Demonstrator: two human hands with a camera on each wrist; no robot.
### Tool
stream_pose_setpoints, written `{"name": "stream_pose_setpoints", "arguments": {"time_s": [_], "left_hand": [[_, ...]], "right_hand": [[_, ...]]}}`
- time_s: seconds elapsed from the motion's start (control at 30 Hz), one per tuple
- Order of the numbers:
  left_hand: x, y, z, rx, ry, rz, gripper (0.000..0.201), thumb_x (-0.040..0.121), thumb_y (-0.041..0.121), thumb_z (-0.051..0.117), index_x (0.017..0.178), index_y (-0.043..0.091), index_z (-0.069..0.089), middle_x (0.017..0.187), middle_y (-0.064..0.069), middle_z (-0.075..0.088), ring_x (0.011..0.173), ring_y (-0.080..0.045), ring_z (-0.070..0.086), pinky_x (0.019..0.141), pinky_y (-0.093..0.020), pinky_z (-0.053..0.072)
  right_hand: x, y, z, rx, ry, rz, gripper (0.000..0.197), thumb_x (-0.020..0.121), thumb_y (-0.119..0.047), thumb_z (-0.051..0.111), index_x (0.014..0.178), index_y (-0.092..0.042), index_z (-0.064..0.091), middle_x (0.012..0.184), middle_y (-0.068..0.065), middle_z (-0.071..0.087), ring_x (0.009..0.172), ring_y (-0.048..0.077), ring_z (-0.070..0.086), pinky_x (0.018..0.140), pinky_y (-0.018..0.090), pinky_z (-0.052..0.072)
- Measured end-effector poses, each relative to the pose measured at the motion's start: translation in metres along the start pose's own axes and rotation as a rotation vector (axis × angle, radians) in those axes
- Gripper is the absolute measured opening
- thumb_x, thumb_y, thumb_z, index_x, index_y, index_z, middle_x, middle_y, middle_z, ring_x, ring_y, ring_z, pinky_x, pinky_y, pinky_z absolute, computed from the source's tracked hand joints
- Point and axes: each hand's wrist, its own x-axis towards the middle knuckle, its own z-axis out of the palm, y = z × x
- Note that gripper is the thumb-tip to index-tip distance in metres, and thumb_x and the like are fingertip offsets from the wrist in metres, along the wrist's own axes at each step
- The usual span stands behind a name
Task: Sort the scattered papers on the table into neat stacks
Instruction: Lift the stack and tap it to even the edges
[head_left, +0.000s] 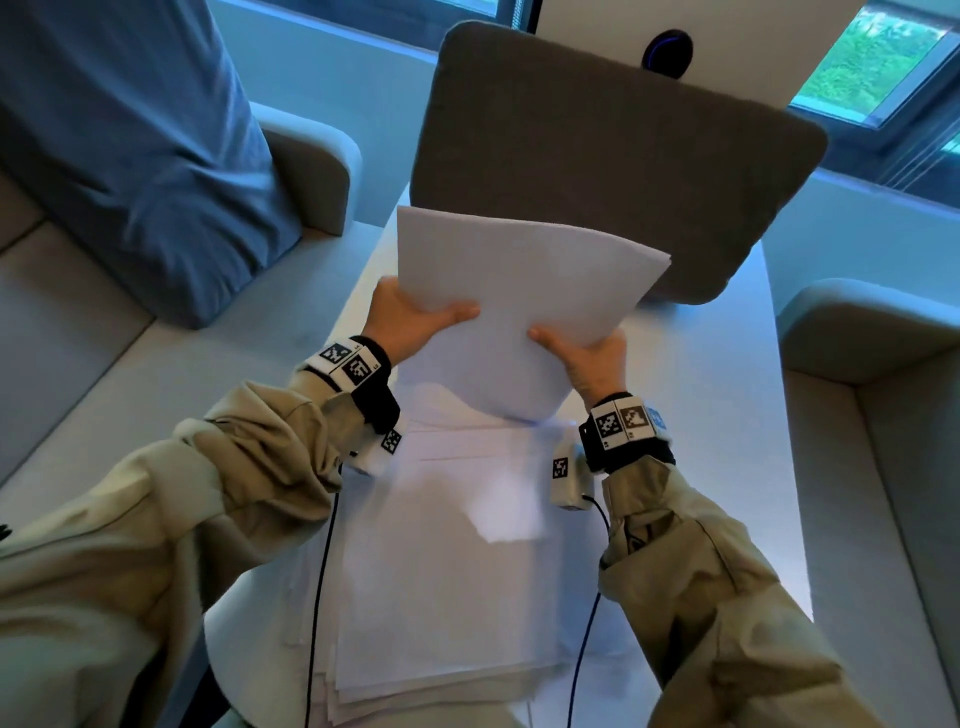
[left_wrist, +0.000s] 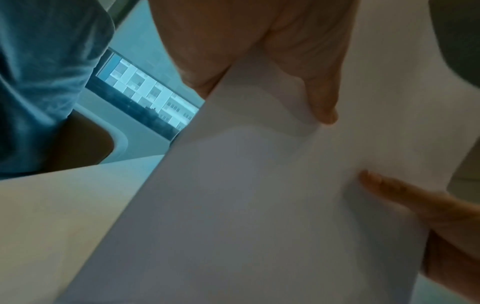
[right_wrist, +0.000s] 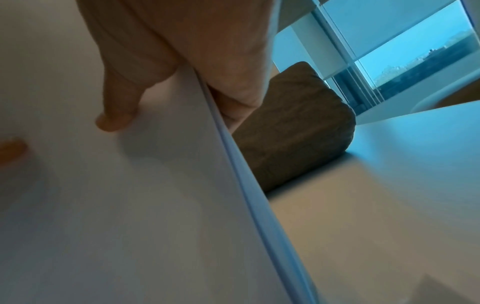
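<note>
Together our left hand (head_left: 410, 319) and right hand (head_left: 592, 358) grip the sheets (head_left: 524, 306); only the right wrist view shows their layered edge (right_wrist: 233, 160).

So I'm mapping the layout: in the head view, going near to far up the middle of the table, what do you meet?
Pile of papers lying on the table → sheaf of papers held up by the left hand and right hand → grey cushion → window.
</note>
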Motion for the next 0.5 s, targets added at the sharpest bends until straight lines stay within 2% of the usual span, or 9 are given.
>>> {"name": "stream_pose_setpoints", "arguments": {"time_s": [0.07, 0.13, 0.23, 0.3, 0.37, 0.4, 0.5], "left_hand": [[-0.002, 0.001, 0.002, -0.019, 0.025, -0.003, 0.042, 0.059, 0.015, 0.089, 0.095, 0.009, 0.07, 0.092, -0.004, 0.07, 0.071, -0.001, 0.066, 0.072, -0.022, 0.056], [0.0, 0.009, 0.006, -0.082, 0.081, 0.0, 0.037, 0.062, 0.012, 0.087, 0.094, 0.006, 0.07, 0.09, -0.004, 0.069, 0.063, 0.006, 0.064, 0.063, -0.015, 0.053], [0.005, 0.024, 0.008, -0.183, 0.145, 0.029, 0.028, 0.066, 0.014, 0.085, 0.089, 0.009, 0.07, 0.085, 0.0, 0.07, 0.065, 0.001, 0.067, 0.063, -0.016, 0.053], [0.005, 0.033, 0.009, -0.196, 0.109, 0.068, 0.021, 0.07, 0.017, 0.082, 0.086, 0.012, 0.069, 0.082, 0.004, 0.07, 0.065, -0.001, 0.067, 0.064, -0.019, 0.054], [0.004, 0.042, 0.012, -0.173, 0.082, 0.106, 0.021, 0.074, 0.021, 0.079, 0.089, 0.009, 0.07, 0.08, 0.004, 0.07, 0.064, -0.001, 0.067, 0.065, -0.021, 0.055], [0.006, 0.045, 0.013, -0.156, 0.096, 0.124, 0.024, 0.076, 0.023, 0.078, 0.092, 0.006, 0.07, 0.081, 0.002, 0.07, 0.064, 0.001, 0.066, 0.065, -0.02, 0.054], [0.013, 0.046, 0.012, -0.132, 0.149, 0.161, 0.03, 0.084, 0.024, 0.071, 0.102, 0.0, 0.068, 0.09, -0.003, 0.069, 0.065, 0.007, 0.063, 0.066, -0.016, 0.052]], "right_hand": [[0.001, 0.005, 0.0, 0.009, -0.016, 0.024, 0.039, 0.064, -0.011, 0.086, 0.095, -0.016, 0.063, 0.096, 0.003, 0.067, 0.082, 0.014, 0.064, 0.071, 0.026, 0.055], [0.0, 0.007, -0.001, 0.032, -0.043, 0.066, 0.032, 0.071, -0.013, 0.082, 0.097, -0.012, 0.064, 0.093, 0.003, 0.067, 0.078, 0.011, 0.064, 0.069, 0.024, 0.055], [-0.009, 0.009, -0.01, 0.022, -0.063, 0.139, 0.019, 0.084, -0.021, 0.07, 0.097, -0.008, 0.063, 0.085, 0.001, 0.066, 0.07, 0.006, 0.062, 0.061, 0.016, 0.054], [-0.016, 0.014, -0.018, 0.001, -0.07, 0.144, 0.019, 0.089, -0.024, 0.064, 0.097, -0.007, 0.062, 0.083, 0.001, 0.065, 0.069, 0.005, 0.062, 0.059, 0.013, 0.053], [-0.022, 0.02, -0.026, -0.036, -0.078, 0.124, 0.019, 0.092, -0.025, 0.059, 0.097, -0.007, 0.061, 0.086, 0.003, 0.065, 0.071, 0.007, 0.061, 0.06, 0.013, 0.053], [-0.026, 0.022, -0.03, -0.055, -0.074, 0.104, 0.018, 0.094, -0.024, 0.057, 0.097, -0.007, 0.061, 0.087, 0.004, 0.064, 0.072, 0.008, 0.061, 0.061, 0.015, 0.053], [-0.036, 0.03, -0.04, -0.073, -0.019, 0.043, 0.023, 0.098, -0.024, 0.049, 0.093, -0.004, 0.059, 0.085, 0.007, 0.06, 0.074, 0.016, 0.053, 0.069, 0.033, 0.049]]}}
